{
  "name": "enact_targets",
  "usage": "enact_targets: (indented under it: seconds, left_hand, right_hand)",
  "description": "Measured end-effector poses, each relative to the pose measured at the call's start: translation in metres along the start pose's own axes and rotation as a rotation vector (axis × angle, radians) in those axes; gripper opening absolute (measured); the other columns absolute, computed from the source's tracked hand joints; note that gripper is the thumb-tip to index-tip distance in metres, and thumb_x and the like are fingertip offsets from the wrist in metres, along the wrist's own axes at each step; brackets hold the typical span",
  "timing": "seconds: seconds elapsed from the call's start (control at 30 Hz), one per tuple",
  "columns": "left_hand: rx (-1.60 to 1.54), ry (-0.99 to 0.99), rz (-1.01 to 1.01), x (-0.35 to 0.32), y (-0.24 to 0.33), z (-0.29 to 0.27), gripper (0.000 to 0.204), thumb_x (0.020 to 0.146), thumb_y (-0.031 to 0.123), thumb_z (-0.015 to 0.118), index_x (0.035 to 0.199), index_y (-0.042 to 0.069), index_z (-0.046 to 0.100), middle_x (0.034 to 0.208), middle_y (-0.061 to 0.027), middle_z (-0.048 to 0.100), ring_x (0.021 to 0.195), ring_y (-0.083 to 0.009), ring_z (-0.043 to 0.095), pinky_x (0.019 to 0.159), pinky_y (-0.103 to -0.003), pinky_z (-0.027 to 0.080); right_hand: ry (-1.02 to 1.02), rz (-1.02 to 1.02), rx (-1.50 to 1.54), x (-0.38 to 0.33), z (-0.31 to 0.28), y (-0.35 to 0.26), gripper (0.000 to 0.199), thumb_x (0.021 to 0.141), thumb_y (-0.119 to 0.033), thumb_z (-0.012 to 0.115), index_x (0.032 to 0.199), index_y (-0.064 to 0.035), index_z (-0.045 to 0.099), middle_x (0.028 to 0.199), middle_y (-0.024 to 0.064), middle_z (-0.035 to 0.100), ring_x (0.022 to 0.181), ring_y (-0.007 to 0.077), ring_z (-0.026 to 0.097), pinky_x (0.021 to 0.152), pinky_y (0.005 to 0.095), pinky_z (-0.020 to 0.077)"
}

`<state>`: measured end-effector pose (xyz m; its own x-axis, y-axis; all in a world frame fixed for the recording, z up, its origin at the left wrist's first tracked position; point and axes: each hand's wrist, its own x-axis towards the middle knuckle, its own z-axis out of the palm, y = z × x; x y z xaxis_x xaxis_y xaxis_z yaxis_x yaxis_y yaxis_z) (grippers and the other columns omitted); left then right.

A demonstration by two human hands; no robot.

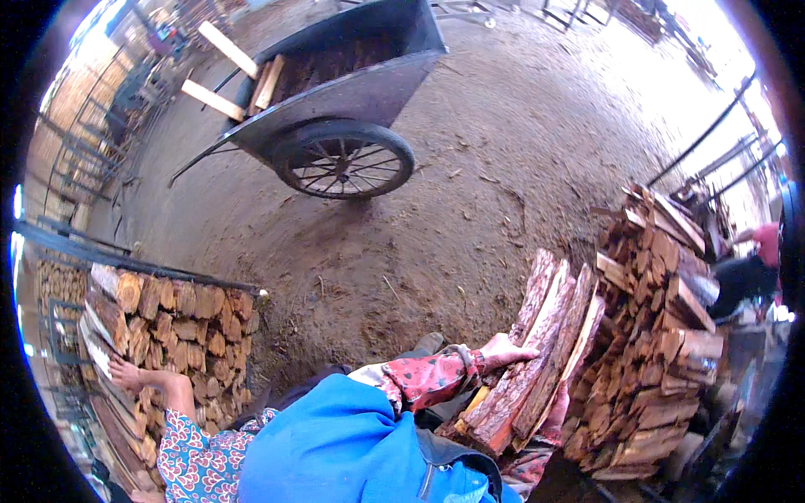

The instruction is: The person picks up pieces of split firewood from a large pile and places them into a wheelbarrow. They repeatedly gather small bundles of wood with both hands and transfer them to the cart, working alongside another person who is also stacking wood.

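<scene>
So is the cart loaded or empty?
Loaded, at least partly: the cart has pale planks and dark wood in its bed; how full, cannot tell.

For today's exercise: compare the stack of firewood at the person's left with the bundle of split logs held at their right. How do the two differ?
The stack of firewood is penned behind a dark metal rail with cut ends facing out; the bundle of split logs is carried lengthwise, showing reddish bark.
The stack holds many short pieces; the bundle holds only a few long slabs.
The left hand merely touches the stack; the right hand rests on top of the bundle.
Both are split reddish-brown wood.
</scene>
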<state>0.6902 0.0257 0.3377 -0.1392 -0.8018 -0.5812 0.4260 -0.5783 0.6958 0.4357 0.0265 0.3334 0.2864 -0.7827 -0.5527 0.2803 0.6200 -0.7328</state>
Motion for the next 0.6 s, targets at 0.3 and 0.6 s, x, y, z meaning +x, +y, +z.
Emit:
enact_targets:
  seconds: [0.3,0.6]
  left_hand:
    - [-0.091,0.170,0.309,-0.014,0.138,-0.058,0.058,0.075,0.035,0.080,0.118,0.000,0.061,0.109,-0.0085,0.067,0.096,-0.0162,0.063,0.091,-0.032,0.048]
    - [-0.195,0.416,0.528,-0.059,0.193,-0.142,0.055,0.079,0.026,0.078,0.121,-0.002,0.058,0.114,-0.0096,0.065,0.101,-0.0171,0.061,0.095,-0.032,0.046]
  right_hand:
    - [-0.058,-0.195,-0.387,0.123,0.108,-0.089,0.039,0.091,-0.040,0.061,0.095,-0.0032,0.049,0.084,0.0011,0.050,0.074,0.0113,0.049,0.069,0.0282,0.0437]
    - [-0.286,-0.157,-0.481,0.198,0.236,-0.098,0.049,0.090,-0.029,0.062,0.121,0.0029,0.040,0.104,0.0094,0.053,0.090,0.0159,0.053,0.082,0.0308,0.0461]
